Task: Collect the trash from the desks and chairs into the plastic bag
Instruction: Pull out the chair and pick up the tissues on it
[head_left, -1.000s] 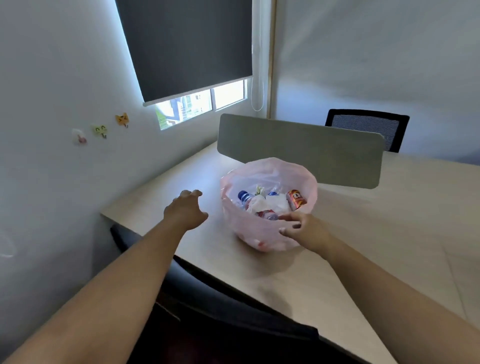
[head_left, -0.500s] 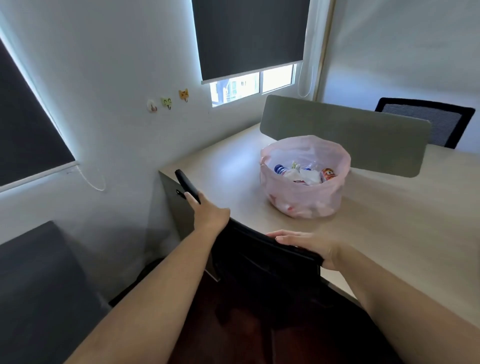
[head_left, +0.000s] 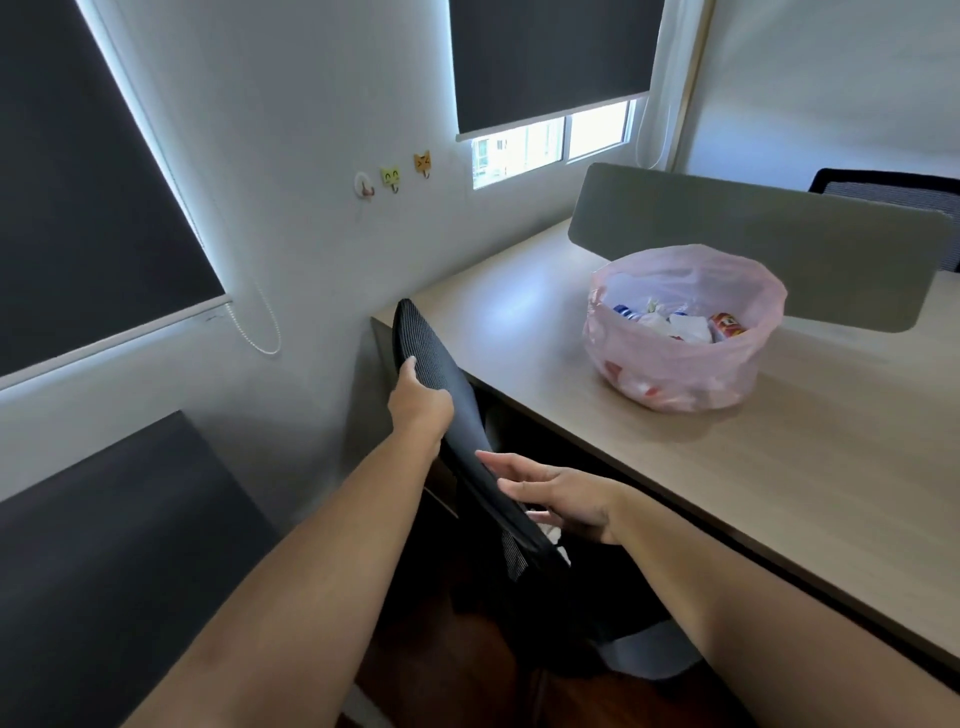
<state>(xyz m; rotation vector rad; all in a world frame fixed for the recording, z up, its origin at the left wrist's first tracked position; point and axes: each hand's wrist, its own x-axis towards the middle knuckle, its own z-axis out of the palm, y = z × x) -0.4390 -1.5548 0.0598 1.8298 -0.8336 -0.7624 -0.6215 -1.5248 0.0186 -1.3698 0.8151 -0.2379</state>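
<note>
A pink plastic bag (head_left: 675, 384) stands open on the wooden desk (head_left: 810, 483), holding a bottle, white wrappers and a red can (head_left: 727, 325). A black mesh office chair (head_left: 441, 364) stands at the desk's near-left corner, its backrest turned edge-on to me. My left hand (head_left: 418, 405) grips the top of the backrest. My right hand (head_left: 558, 499) holds the backrest's nearer edge, fingers over it and thumb beneath. Something small and white (head_left: 555, 536) shows just under my right hand; I cannot tell what it is.
A grey divider panel (head_left: 753, 244) stands across the desk behind the bag. Another black chair (head_left: 883, 187) is beyond it. The wall on the left has three small hooks (head_left: 393, 177), roller blinds and a bead cord (head_left: 262, 327). A dark panel (head_left: 104, 545) fills the lower left.
Both hands left the bag and desk and took hold of the chair backrest. The backrest has swung away from the desk edge, and my view has shifted left and back.
</note>
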